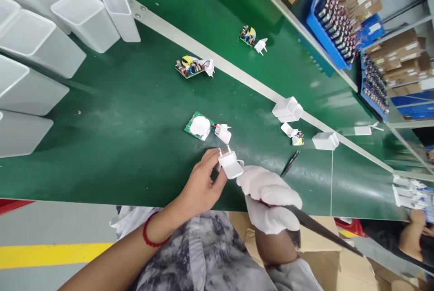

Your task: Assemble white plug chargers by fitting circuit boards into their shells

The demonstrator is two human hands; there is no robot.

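My bare left hand (203, 180), with a red cord round the wrist, pinches a white two-pin plug housing (231, 165), its pins pointing away from me. Close beside it, my right hand (269, 196) in a white glove is closed around a long dark tapered tool (318, 225) that sticks out to the lower right. The gloved fingertips meet the edge of the plug housing; the tool's working end is hidden. Just beyond my left hand lies a green circuit board (200, 126) with a white round patch, wired to another white plug piece (223, 133).
More boards with plugs (190, 67) lie farther back, around a pale metal strip (203, 56). White hollow cases (84, 20) crowd the left. Black tweezers (290, 163) rest at right, near loose cases (287, 109). Blue trays (334, 29) and a co-worker's arm (412, 237) are farther right.
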